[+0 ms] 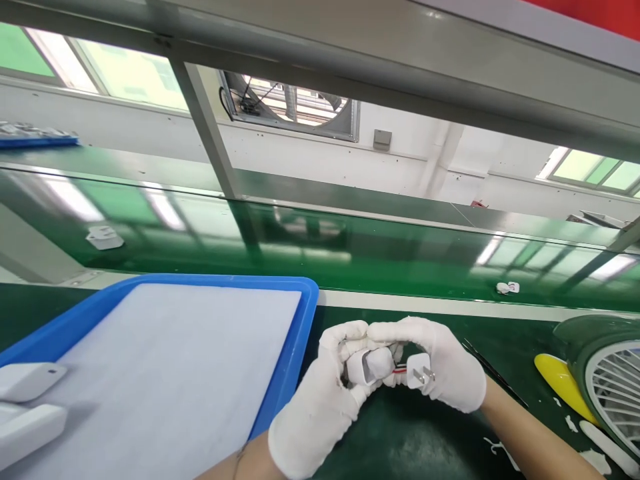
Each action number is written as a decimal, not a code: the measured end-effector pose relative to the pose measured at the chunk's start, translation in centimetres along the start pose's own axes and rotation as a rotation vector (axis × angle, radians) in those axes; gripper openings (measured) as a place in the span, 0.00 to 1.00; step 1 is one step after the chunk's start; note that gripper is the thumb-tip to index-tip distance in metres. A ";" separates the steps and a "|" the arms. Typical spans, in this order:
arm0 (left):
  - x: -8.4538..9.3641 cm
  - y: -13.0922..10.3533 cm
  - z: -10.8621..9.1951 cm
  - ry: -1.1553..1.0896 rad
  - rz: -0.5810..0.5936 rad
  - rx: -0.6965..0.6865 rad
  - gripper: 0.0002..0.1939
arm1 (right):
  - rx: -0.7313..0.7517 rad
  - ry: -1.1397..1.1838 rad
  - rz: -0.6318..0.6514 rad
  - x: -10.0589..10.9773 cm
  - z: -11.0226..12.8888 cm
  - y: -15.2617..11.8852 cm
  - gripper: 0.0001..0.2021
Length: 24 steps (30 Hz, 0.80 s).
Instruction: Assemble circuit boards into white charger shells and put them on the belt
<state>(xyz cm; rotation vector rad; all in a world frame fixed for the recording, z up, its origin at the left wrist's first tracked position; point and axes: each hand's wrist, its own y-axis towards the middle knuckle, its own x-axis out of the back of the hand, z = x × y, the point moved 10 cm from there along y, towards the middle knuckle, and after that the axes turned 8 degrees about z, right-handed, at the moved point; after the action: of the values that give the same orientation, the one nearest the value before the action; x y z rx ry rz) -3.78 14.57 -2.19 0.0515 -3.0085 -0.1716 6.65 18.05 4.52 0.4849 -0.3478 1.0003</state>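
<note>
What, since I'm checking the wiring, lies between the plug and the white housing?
Thin wires, one red, show between plug and housing in the head view.

You are wearing the single camera on your head, and it is facing forward and down over the dark green workbench (420, 433). It is viewing your left hand (323, 390) and right hand (447, 367) from close above, low and slightly right of centre. Its left edge is cutting off the blue tray (306, 293); a grey beam (375, 63) is slanting across its top, and the exhaust fan (291, 100) is appearing farther away.
</note>
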 end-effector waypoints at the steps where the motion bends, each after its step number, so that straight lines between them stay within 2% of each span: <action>1: 0.0 -0.1 -0.4 0.045 -0.003 -0.043 0.22 | 0.024 0.011 0.004 0.0 0.3 0.0 0.23; 4: -0.1 -0.4 -1.4 0.187 -0.008 -0.186 0.20 | 0.058 0.009 0.117 -0.9 0.9 0.4 0.21; 7: -0.3 -0.6 -1.8 0.290 -0.019 -0.254 0.22 | 0.069 -0.041 0.261 -2.2 1.3 0.7 0.23; 11: -0.1 -0.8 -1.5 0.346 -0.039 -0.260 0.23 | 0.027 -0.110 0.233 -2.1 2.1 1.0 0.10; 15: 0.3 -0.9 -1.1 0.352 -0.065 -0.226 0.23 | -0.162 -0.124 0.254 -2.3 1.6 0.6 0.16; 19: 0.1 -0.8 -1.3 0.332 -0.041 -0.195 0.23 | -0.036 -0.237 0.225 -1.9 2.1 0.3 0.10; 20: 0.0 -0.8 -1.5 0.318 -0.029 -0.199 0.22 | -0.001 -0.251 0.216 -1.8 2.1 0.2 0.12; 24: -0.3 -0.8 -2.2 0.285 -0.003 -0.231 0.20 | -0.016 -0.233 0.242 -2.2 1.4 0.5 0.11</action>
<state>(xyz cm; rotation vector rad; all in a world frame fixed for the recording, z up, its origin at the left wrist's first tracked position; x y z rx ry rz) -3.15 13.58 -0.17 0.0533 -2.6861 -0.4680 5.03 15.97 4.76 0.5554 -0.6337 1.1776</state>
